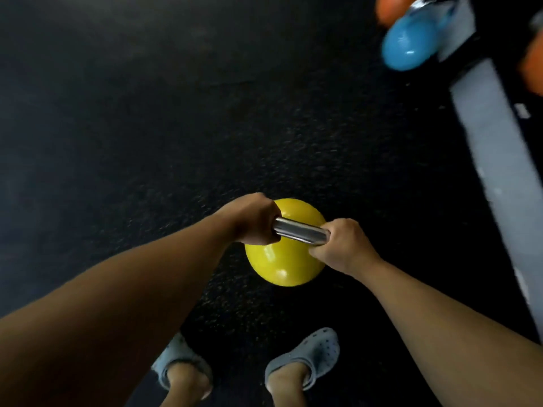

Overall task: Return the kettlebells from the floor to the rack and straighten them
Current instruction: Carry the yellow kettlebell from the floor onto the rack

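Observation:
A yellow kettlebell (282,259) with a shiny steel handle (299,232) is below me, in front of my feet. My left hand (252,218) grips the left end of the handle and my right hand (342,245) grips the right end. Whether the bell rests on the floor or hangs just above it I cannot tell. At the upper right a blue kettlebell (410,44) with a steel handle sits at the edge of the grey rack (493,148). Blurred orange kettlebells (388,7) show beside and behind it.
Dark speckled rubber floor (147,113) fills the left and middle. The grey rack rail runs diagonally down the right side. My feet in grey clogs (305,359) stand just behind the yellow kettlebell.

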Demonstrator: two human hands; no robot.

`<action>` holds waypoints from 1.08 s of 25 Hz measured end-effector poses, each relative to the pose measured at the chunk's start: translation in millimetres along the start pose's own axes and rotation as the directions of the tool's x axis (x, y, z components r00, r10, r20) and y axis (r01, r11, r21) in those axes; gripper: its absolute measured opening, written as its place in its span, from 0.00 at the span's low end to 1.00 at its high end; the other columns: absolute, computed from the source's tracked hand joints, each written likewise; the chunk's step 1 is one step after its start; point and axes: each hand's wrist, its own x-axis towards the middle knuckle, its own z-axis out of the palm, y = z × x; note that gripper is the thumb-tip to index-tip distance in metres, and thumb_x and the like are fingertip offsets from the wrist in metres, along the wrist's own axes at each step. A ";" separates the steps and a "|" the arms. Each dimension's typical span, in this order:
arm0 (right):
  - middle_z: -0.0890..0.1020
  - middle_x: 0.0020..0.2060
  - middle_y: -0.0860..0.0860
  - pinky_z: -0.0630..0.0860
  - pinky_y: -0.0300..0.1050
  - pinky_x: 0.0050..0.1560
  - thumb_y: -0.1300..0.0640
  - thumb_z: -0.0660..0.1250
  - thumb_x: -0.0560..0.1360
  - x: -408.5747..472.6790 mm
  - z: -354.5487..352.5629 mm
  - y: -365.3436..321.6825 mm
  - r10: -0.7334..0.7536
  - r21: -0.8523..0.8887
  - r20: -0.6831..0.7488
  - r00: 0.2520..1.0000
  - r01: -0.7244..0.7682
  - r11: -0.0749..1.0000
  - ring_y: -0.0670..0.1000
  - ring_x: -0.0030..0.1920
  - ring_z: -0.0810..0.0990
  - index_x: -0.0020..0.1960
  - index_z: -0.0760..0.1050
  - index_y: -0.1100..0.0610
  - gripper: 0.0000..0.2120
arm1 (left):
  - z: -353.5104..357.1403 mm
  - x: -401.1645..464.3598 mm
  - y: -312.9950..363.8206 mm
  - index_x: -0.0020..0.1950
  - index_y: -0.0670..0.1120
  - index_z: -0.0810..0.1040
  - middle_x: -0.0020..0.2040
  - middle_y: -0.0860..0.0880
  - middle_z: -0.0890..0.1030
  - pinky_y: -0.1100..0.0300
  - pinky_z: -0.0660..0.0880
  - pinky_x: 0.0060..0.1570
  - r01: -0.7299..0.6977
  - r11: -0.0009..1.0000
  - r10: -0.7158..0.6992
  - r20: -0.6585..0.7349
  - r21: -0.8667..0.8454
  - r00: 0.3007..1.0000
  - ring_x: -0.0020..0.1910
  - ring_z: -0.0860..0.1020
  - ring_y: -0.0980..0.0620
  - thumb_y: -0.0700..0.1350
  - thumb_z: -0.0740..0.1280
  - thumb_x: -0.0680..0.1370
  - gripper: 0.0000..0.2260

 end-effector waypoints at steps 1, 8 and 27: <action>0.74 0.23 0.49 0.67 0.40 0.23 0.50 0.70 0.58 -9.2 -25.6 18.0 0.024 0.026 -0.039 0.999 -0.023 0.999 0.47 0.25 0.74 0.27 0.74 0.56 0.10 | -15.4 17.3 30.2 0.43 0.51 0.82 0.34 0.52 0.81 0.57 0.75 0.31 -0.045 0.998 0.045 0.004 0.041 0.999 0.33 0.79 0.52 0.52 0.71 0.70 0.06; 0.70 0.21 0.48 0.63 0.40 0.27 0.52 0.71 0.61 -96.8 -199.4 155.2 0.220 0.111 -0.349 0.911 -0.193 0.975 0.51 0.28 0.74 0.26 0.70 0.51 0.11 | -86.9 129.4 260.0 0.44 0.51 0.82 0.37 0.52 0.82 0.61 0.70 0.29 -0.385 0.892 0.386 0.044 0.237 0.922 0.35 0.79 0.52 0.53 0.70 0.71 0.08; 0.85 0.38 0.56 0.73 0.44 0.38 0.49 0.66 0.65 -185.7 -381.1 364.7 0.565 0.315 -0.754 0.337 -0.570 0.759 0.61 0.42 0.83 0.47 0.82 0.50 0.14 | -123.0 335.0 618.2 0.46 0.46 0.82 0.43 0.43 0.86 0.54 0.80 0.41 -0.821 0.362 0.868 0.161 0.442 0.469 0.46 0.85 0.41 0.49 0.67 0.71 0.09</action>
